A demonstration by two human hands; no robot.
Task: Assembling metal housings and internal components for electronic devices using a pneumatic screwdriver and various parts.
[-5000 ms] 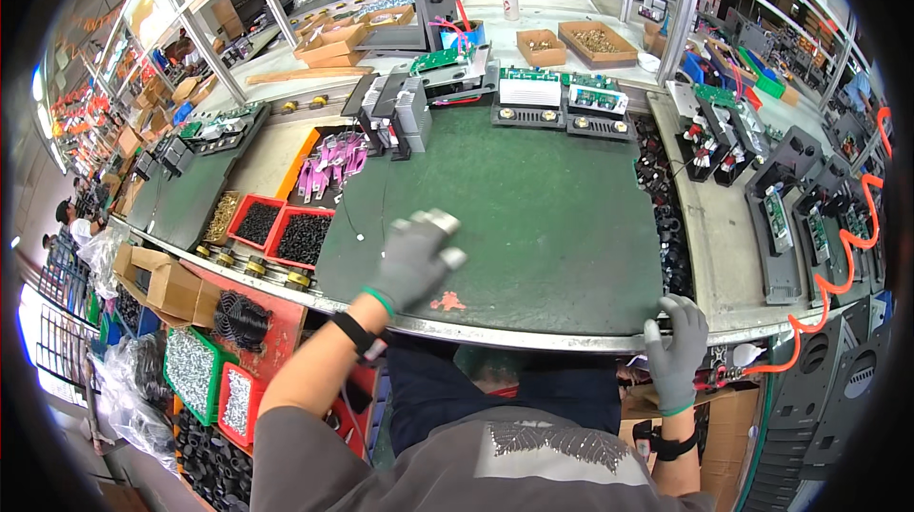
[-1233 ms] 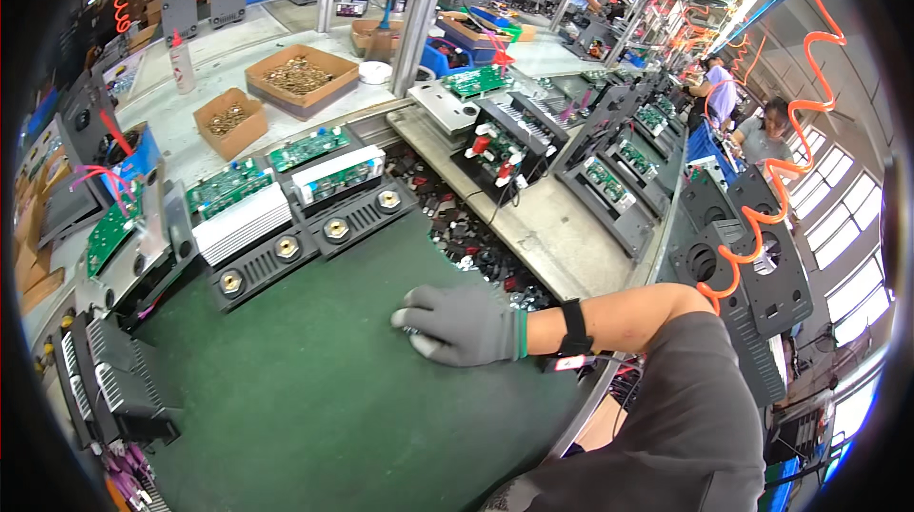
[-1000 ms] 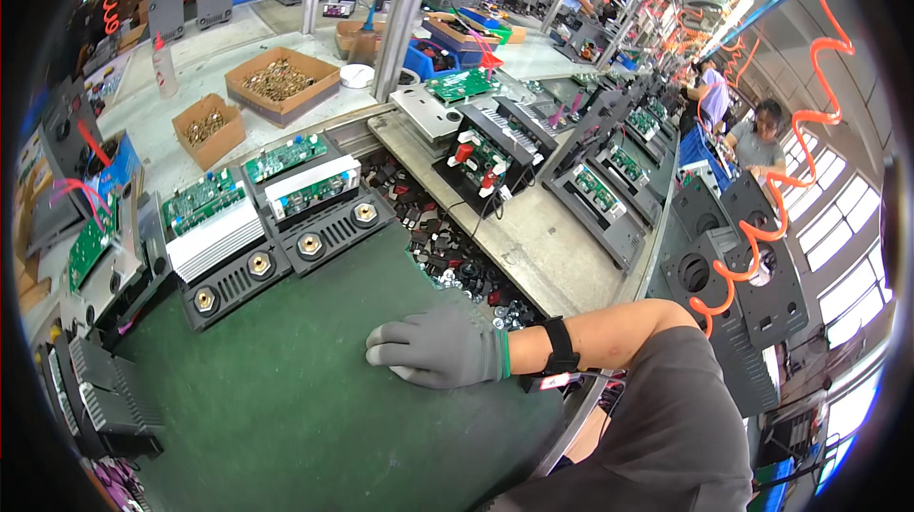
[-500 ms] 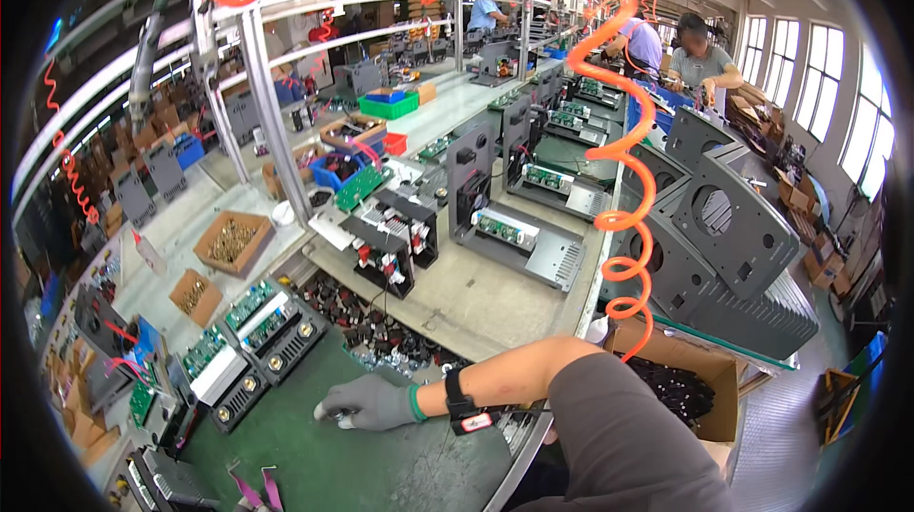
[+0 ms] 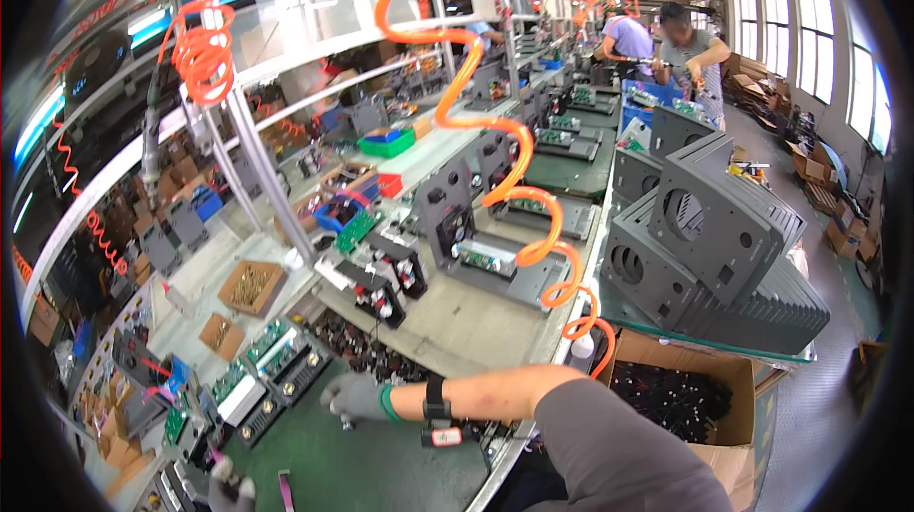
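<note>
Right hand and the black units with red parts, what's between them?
The head view shows small dark parts, then the pale worktop, between the right hand and those units.

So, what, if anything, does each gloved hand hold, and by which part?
Left hand: a purple strip shows at its fingertips, but whether and where it is gripped cannot be told. Right hand: unclear; a shiny piece shows below its fingers.

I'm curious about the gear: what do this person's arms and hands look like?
The right hand wears a grey glove with a green cuff. Further up come a black wristband with a red-and-white tag and a short, dark grey sleeve. The left hand is also gloved in grey, its fingers pale-tipped.
</note>
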